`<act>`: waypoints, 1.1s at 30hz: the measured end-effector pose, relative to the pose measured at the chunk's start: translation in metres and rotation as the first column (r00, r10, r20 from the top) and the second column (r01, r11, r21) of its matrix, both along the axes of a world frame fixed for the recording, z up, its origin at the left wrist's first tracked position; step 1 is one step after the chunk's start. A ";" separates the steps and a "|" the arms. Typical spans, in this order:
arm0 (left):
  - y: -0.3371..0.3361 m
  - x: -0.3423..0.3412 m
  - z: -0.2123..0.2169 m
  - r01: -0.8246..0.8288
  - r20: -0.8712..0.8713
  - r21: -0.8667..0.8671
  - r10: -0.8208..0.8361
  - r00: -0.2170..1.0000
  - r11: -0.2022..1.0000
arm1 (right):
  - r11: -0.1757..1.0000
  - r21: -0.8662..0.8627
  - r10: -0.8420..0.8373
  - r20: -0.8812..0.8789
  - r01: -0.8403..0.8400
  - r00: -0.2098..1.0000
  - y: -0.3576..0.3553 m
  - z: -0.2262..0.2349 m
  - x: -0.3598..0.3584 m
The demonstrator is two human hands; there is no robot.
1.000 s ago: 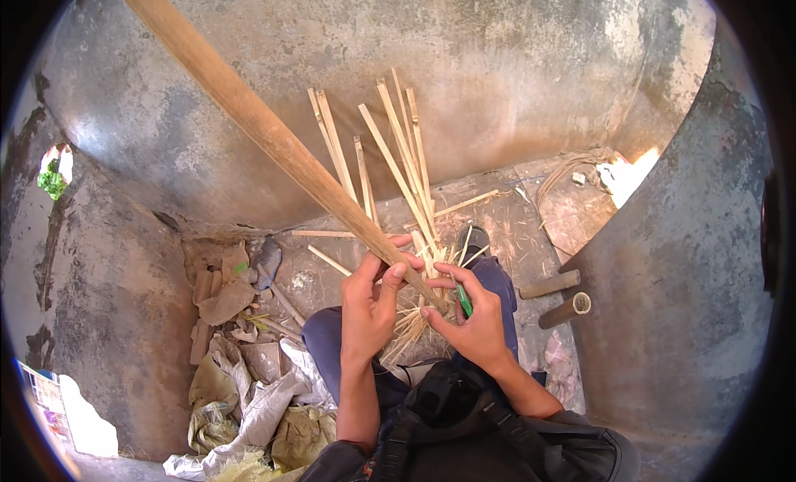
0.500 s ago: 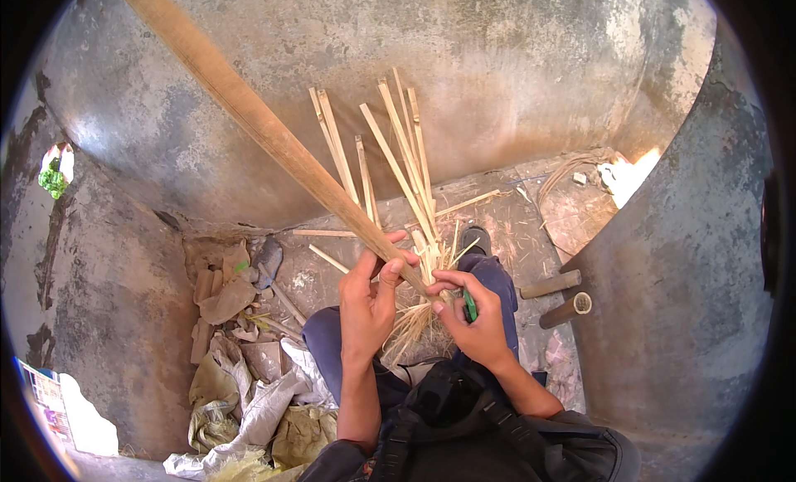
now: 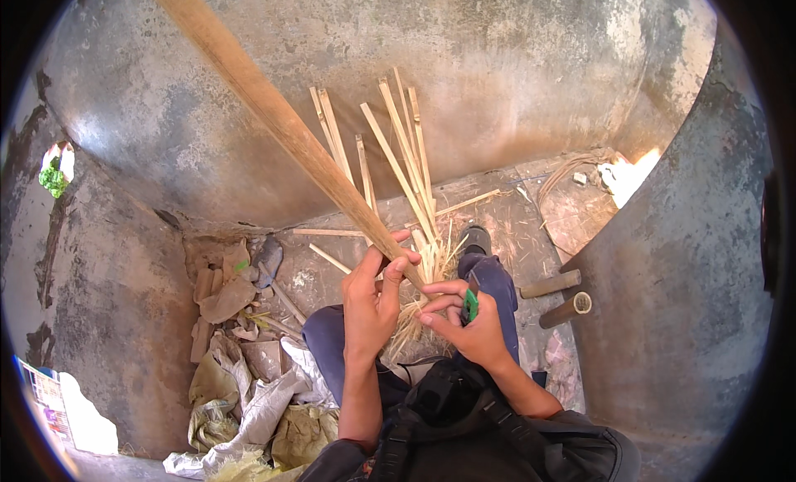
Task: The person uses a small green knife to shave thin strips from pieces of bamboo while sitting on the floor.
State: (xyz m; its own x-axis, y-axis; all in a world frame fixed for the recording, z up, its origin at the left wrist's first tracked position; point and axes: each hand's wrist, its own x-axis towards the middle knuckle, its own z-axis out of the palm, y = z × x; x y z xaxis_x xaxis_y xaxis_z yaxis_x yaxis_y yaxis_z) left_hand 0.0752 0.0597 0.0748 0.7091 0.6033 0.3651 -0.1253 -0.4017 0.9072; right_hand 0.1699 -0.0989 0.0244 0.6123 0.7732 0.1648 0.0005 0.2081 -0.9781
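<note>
A long brown bamboo strip (image 3: 286,121) slants from the upper left down to my hands. Near its lower end, my left hand (image 3: 371,304) is closed around it, thumb along its near side. My right hand (image 3: 474,328) grips a green-handled knife (image 3: 471,306), its dark blade pointing up and away from the bamboo. Its fingertips are beside the strip's lower tip; whether they touch it I cannot tell. Beneath my hands, thin pale shavings (image 3: 405,328) are heaped between my knees. Beyond them several split bamboo sticks (image 3: 398,163) lean against the wall.
A curved grey wall (image 3: 514,84) closes off the far side. Crumpled sacks (image 3: 249,407) and broken rubble (image 3: 224,295) lie at the left. At the right are two short bamboo tubes (image 3: 566,310), and a coil of thin cane (image 3: 560,179) rests farther back.
The bamboo strip's upper part has swung right, while my left hand stays almost in place. My right hand has turned slightly, and the knife blade now shows upright.
</note>
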 end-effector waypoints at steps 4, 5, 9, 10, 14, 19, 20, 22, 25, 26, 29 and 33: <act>0.001 -0.001 0.003 0.012 0.019 -0.040 -0.011 1.000 0.999 | 0.992 0.120 -0.025 -0.186 0.048 0.982 -0.005 -0.018 0.010; 0.001 -0.001 0.003 0.000 0.027 -0.057 0.002 1.000 0.998 | 0.990 0.134 -0.003 -0.215 0.033 0.977 -0.008 -0.017 0.012; 0.005 0.000 0.005 -0.064 0.073 -0.097 0.071 0.995 0.993 | 0.990 0.135 0.089 -0.364 -0.042 0.927 -0.018 -0.014 0.020; 0.006 -0.001 0.005 -0.084 0.088 -0.101 0.093 0.992 0.991 | 0.989 0.139 0.107 -0.413 -0.053 0.904 -0.021 -0.015 0.023; 0.017 -0.006 0.007 -0.105 0.087 -0.059 0.110 0.990 0.993 | 0.983 0.182 0.132 -0.567 -0.032 0.813 -0.029 -0.029 0.032; 0.025 -0.014 0.014 -0.178 0.138 -0.093 0.190 0.972 0.980 | 0.980 0.201 0.120 -0.581 -0.001 0.805 -0.038 -0.044 0.040; 0.027 -0.015 0.015 -0.188 0.151 -0.102 0.202 0.968 0.977 | 0.979 0.201 0.114 -0.593 0.010 0.797 -0.041 -0.048 0.042; 0.028 -0.016 0.019 -0.207 0.162 -0.143 0.229 0.960 0.968 | 0.979 0.201 0.102 -0.617 0.032 0.781 -0.045 -0.055 0.044; 0.030 -0.017 0.021 -0.225 0.191 -0.193 0.262 0.946 0.955 | 0.979 0.198 0.096 -0.655 0.048 0.749 -0.049 -0.059 0.046; 0.030 -0.017 0.021 -0.227 0.204 -0.210 0.270 0.941 0.951 | 0.980 0.192 0.090 -0.656 0.051 0.750 -0.049 -0.061 0.046; 0.034 -0.017 0.014 -0.223 0.227 -0.269 0.286 0.931 0.937 | 0.981 0.175 0.051 -0.644 0.082 0.764 -0.050 -0.064 0.046; 0.039 -0.019 0.002 -0.174 0.326 -0.369 0.302 0.896 0.913 | 0.957 0.146 -0.109 -0.624 0.252 0.774 -0.047 -0.062 0.051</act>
